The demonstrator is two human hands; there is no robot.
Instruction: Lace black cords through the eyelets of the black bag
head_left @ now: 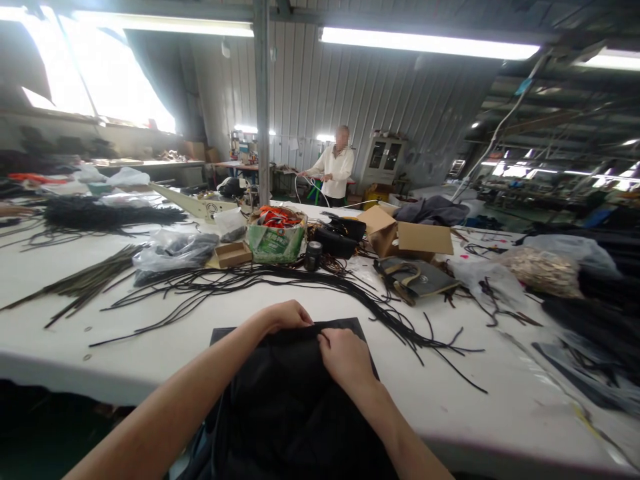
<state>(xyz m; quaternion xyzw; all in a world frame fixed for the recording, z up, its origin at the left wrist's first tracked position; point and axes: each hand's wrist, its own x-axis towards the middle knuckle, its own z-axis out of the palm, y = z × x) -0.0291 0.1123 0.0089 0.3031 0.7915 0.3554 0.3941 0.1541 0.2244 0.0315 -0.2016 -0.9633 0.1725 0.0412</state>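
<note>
Black cloth (300,407) lies beneath and between the hands, its far edge on the worktop (160,363) and its near part running back towards the wearer, out of view. The left hand (287,315) is curled over that far edge, fingers bent down onto it; the right hand (346,355), just beside it, pinches the same edge between thumb and fingers. Some fingertips are hidden, so how firmly each grips is hard to tell. A dark panel (359,327) shows beyond the cloth's far corners.

Beyond the hands, black cords (300,275) spread across, their loose ends trailing to the right. If the hands push forward, the cloth could ride over these and drag them into a tangle. Farther off stand a green bag (277,243), a jar (313,256) and an open carton (425,238).

The near part's weight could pull the edge askew should either pinch loosen. Black on black also hides creases, so a fold could get trapped under the fingers unnoticed.
</note>
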